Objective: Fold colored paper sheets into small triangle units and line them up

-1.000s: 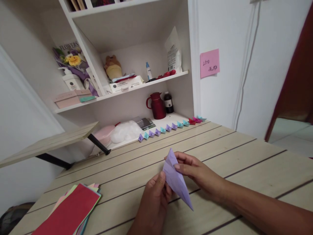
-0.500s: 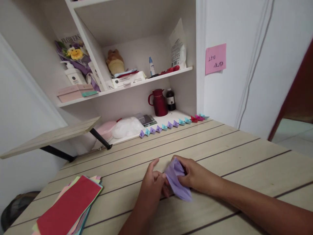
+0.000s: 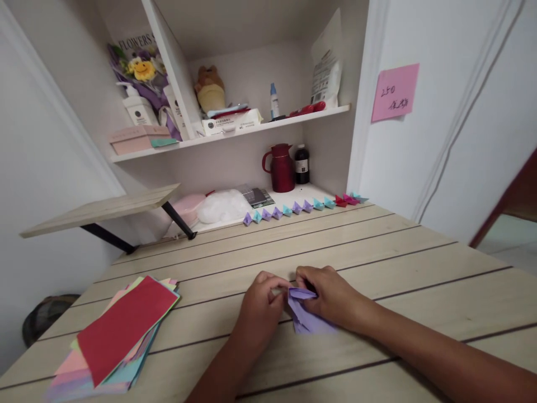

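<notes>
Head view: desk [image 3: 210, 308], shelf unit [image 3: 329, 151], two hands, one folded purple paper [image 3: 312, 322].
On the shelf unit, behind the desk, stand a pink box [image 3: 136, 144], a red jug [image 3: 282, 170], a pump bottle [image 3: 139, 110] and a capped dark bottle [image 3: 302, 166]; what they hold is hidden. Nearer, the right hand [image 3: 333, 296] grips the purple paper between thumb and fingers; the left hand [image 3: 260, 305] has its fingertips at the paper's upper left corner, though I cannot tell whether they pinch. Between the hands, low over or on the desk, the paper should prove nearly weightless, thin and pliant, quick to crumple or tear; doubled folds look the safest hold, away from loose single layers.
</notes>
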Motion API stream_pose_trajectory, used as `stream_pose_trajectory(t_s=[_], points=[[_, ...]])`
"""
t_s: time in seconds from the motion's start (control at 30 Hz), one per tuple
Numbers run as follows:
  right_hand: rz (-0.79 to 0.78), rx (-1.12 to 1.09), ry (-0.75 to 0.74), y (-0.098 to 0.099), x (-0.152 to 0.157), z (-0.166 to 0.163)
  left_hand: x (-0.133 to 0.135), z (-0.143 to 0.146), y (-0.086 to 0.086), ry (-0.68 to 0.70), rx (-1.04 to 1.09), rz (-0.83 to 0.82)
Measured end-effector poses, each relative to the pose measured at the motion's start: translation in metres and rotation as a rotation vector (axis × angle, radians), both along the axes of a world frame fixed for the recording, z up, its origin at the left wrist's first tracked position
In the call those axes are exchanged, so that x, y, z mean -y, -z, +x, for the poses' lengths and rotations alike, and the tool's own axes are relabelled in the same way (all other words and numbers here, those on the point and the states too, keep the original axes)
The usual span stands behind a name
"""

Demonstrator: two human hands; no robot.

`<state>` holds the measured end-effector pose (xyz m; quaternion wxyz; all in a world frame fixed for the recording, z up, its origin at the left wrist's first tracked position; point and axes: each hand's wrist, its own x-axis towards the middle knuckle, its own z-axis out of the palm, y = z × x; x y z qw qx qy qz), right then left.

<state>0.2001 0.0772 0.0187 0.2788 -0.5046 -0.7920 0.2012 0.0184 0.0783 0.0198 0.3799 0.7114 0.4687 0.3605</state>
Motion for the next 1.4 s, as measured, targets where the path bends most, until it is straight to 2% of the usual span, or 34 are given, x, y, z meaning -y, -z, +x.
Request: stream_pose_trajectory(t_s=[0.23,0.33,0.47,0.6,0.73,0.87,0.93,1.03,1.1,1.17,1.23,1.4], points=[[-0.019,-0.006,-0.007,0.001,-0.002,0.003,0.005,-0.003,0.000,0.206,-0.245,0.215],[-0.023,-0.017,-0.029,0.000,-0.001,0.004,0.006,-0.005,-0.001,0.233,-0.345,0.340],[0.000,-0.034,-0.123,-0.004,0.000,0.011,0.009,-0.006,-0.003,0.239,-0.600,0.523],[0.022,-0.043,-0.257,-0.015,0.004,0.017,0.015,-0.004,-0.011,0.288,-0.820,0.555],[0.035,0.044,-0.306,-0.025,0.010,0.019,0.019,-0.003,-0.017,0.304,-0.920,0.569],[0.041,0.065,-0.297,-0.021,0.010,0.014,0.015,-0.009,-0.017,0.261,-0.877,0.558],[0.038,0.018,-0.189,-0.013,0.007,0.011,0.007,-0.014,-0.017,0.160,-0.812,0.517],[0.038,-0.046,-0.027,0.001,0.000,0.006,-0.007,-0.022,-0.015,-0.066,-0.649,0.425],[0.051,-0.012,0.013,0.007,-0.004,0.006,-0.013,-0.024,-0.011,-0.122,-0.489,0.350],[0.060,0.025,0.001,0.009,-0.006,0.007,-0.014,-0.024,-0.006,-0.053,-0.363,0.277],[0.061,0.033,-0.040,0.008,-0.006,0.008,-0.011,-0.021,-0.001,0.074,-0.325,0.248],[0.044,0.028,-0.075,0.007,-0.006,0.009,0.002,-0.012,0.001,0.337,-0.461,0.326]])
